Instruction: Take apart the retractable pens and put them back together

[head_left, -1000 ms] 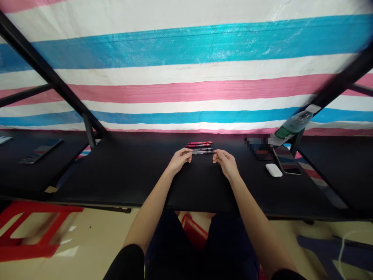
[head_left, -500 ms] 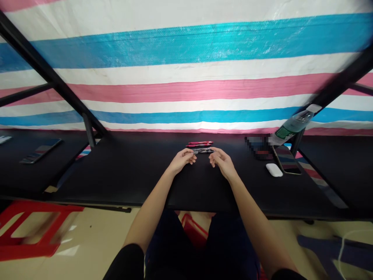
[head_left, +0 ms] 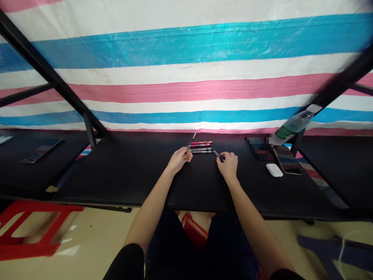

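Between thumb and fingers, my left hand [head_left: 178, 160] holds a thin pen part with an exposed refill [head_left: 193, 137], tilted up and to the right. My right hand [head_left: 229, 165] is closed round a dark pen barrel [head_left: 219, 156] low over the black table [head_left: 131, 167]. Red pens [head_left: 204, 144] lie side by side on the table, and dark clear-bodied pens [head_left: 203, 150] lie just in front of them, between my two hands. The lower end of each held part is partly covered by my fingers.
At the right are a white earphone case [head_left: 274, 170], a phone [head_left: 287, 160] and a tilted bottle [head_left: 294, 126]. Another phone [head_left: 41, 151] lies far left. Black frame bars slope at both sides, before a striped sheet [head_left: 186, 91].
My hands have moved apart, the right one to the right and slightly down. The refill now points up from my left hand, and a barrel shows in my right.
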`<move>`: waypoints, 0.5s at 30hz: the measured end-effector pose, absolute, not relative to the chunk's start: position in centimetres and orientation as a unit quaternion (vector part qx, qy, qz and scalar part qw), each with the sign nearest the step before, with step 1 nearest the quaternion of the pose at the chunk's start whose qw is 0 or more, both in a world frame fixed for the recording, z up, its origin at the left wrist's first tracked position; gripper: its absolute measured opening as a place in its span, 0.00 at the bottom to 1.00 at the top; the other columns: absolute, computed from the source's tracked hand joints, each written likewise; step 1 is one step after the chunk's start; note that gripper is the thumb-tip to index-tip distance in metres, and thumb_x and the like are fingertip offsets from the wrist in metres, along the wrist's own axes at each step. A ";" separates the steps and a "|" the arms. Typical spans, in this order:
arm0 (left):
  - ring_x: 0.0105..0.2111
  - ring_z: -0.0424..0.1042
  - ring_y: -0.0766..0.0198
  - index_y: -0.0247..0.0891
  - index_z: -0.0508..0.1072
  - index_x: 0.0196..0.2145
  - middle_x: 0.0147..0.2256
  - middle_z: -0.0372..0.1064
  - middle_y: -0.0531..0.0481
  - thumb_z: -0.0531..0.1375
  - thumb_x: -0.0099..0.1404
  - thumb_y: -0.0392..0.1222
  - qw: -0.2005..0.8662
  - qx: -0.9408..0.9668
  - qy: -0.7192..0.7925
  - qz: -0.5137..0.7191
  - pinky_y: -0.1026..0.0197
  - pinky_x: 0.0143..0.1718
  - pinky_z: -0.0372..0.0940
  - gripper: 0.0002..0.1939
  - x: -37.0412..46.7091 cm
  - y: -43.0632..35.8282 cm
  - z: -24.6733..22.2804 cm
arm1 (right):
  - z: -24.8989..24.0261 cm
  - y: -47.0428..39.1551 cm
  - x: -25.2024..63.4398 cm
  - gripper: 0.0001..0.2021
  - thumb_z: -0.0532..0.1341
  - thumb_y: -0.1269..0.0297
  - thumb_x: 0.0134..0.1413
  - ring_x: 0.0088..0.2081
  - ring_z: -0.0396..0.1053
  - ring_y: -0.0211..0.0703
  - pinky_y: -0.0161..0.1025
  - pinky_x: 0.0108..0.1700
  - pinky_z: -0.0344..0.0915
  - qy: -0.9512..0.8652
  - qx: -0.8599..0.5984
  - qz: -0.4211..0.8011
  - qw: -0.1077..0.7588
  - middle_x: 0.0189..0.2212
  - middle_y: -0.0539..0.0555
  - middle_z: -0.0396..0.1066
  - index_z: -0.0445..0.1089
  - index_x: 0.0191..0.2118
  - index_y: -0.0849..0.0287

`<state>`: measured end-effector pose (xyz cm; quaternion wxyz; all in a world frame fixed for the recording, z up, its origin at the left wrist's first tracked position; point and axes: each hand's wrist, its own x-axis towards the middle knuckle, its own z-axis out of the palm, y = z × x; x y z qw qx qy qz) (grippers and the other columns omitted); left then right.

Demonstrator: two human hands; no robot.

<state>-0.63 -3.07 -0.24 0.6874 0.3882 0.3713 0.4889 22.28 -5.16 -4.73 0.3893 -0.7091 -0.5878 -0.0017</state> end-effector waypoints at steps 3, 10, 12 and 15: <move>0.24 0.66 0.69 0.33 0.68 0.33 0.25 0.68 0.50 0.63 0.60 0.51 0.688 0.404 0.362 0.482 0.63 0.27 0.57 0.16 -0.7 -3.1 -0.4 | -4.6 -5.2 22.4 0.05 0.58 0.64 0.49 0.38 0.60 0.52 0.47 0.43 0.58 -0.580 -0.712 0.007 0.395 0.32 0.60 0.65 0.69 0.30 0.59; 0.24 0.66 0.70 0.35 0.67 0.34 0.26 0.67 0.52 0.67 0.55 0.50 0.675 0.426 0.366 0.479 0.64 0.27 0.58 0.18 -0.6 -3.3 -0.2 | -2.6 -5.3 21.7 0.13 0.60 0.53 0.53 0.24 0.61 0.39 0.38 0.29 0.60 -0.501 -0.587 0.274 0.574 0.21 0.49 0.64 0.71 0.34 0.57; 0.25 0.66 0.69 0.35 0.67 0.34 0.26 0.67 0.52 0.68 0.54 0.49 0.669 0.432 0.367 0.480 0.64 0.27 0.58 0.19 -0.6 -3.3 -0.2 | -2.2 -5.2 21.4 0.16 0.61 0.49 0.51 0.21 0.58 0.36 0.35 0.24 0.57 -0.473 -0.537 0.351 0.604 0.18 0.46 0.60 0.72 0.34 0.57; 0.25 0.66 0.69 0.34 0.68 0.34 0.27 0.67 0.52 0.68 0.53 0.48 0.662 0.443 0.369 0.479 0.64 0.28 0.58 0.18 -0.6 -3.3 -0.3 | -1.9 -5.2 21.2 0.17 0.64 0.48 0.48 0.19 0.55 0.34 0.34 0.20 0.53 -0.436 -0.496 0.404 0.632 0.17 0.45 0.58 0.73 0.34 0.57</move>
